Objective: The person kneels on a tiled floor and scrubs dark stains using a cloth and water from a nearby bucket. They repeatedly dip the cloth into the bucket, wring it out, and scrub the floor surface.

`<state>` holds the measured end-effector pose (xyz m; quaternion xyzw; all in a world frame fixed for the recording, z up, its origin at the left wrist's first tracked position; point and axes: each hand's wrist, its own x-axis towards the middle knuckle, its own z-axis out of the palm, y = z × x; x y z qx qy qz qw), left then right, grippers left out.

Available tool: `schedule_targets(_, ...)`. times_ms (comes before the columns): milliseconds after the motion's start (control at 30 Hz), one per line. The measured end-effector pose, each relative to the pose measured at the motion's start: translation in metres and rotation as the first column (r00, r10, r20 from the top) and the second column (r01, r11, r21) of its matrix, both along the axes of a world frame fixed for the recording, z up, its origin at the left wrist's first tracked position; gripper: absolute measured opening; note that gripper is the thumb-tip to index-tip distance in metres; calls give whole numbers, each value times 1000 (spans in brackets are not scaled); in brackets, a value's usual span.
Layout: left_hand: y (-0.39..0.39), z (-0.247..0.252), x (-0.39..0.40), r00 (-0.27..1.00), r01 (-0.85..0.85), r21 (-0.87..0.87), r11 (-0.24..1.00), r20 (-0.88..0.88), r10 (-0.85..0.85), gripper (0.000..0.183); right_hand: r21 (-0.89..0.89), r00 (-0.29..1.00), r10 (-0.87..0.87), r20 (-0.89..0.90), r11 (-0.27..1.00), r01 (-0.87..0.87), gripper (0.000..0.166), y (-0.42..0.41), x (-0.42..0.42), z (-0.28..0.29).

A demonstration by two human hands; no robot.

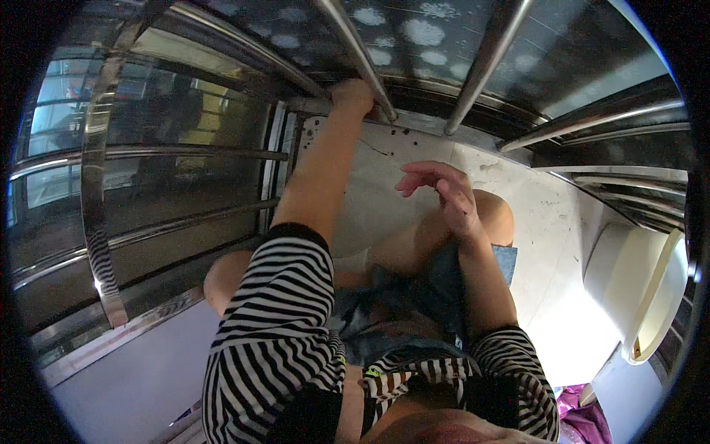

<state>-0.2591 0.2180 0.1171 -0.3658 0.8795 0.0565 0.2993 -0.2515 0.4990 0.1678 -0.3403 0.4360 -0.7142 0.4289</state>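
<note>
My left hand reaches far forward to the base of the metal bars, by the sill at the corner. Its fingers are hidden behind the back of the hand and a bar, so what they touch does not show. Over my bent knee my right hand hovers with curled fingers, the thumb apart and nothing held; a dark speck marks its skin. Dark crumbs are scattered on the pale floor slab near the corner, along with a thin dark strand.
Glass panes behind shiny metal rails close off the left side. More bars slant along the front and right. A cream plastic bucket stands tilted at the right, with purple cloth at lower right.
</note>
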Motion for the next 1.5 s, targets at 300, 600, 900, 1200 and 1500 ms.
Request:
schedule_targets(300, -14, -73, -43, 952, 285, 23, 958, -120, -281, 54, -5, 998, 33, 45, 999, -33, 65, -7, 2, 10)
schedule_targets(600, 6, -74, -26, 628, 58, 908, 415, -356, 691, 29, 1, 996, -89, -2, 996, 89, 54, 7, -7, 5)
schedule_targets(900, 102, -65, 73, 102, -154, 317, 936, -937, 334, 16, -121, 837, -543, -71, 837, 533, 36, 74, -48, 56)
schedule_targets(1200, 104, -58, -31, 861, 98, -27, 995, -499, -98, 20, 62, 702, -662, -263, 714, 697, 42, 178, -54, 56)
schedule_targets(1500, 98, -89, -118, 857, 430, 722, 542, -516, 8, 40, 166, 679, -722, -133, 659, 734, 44, 213, -51, 15)
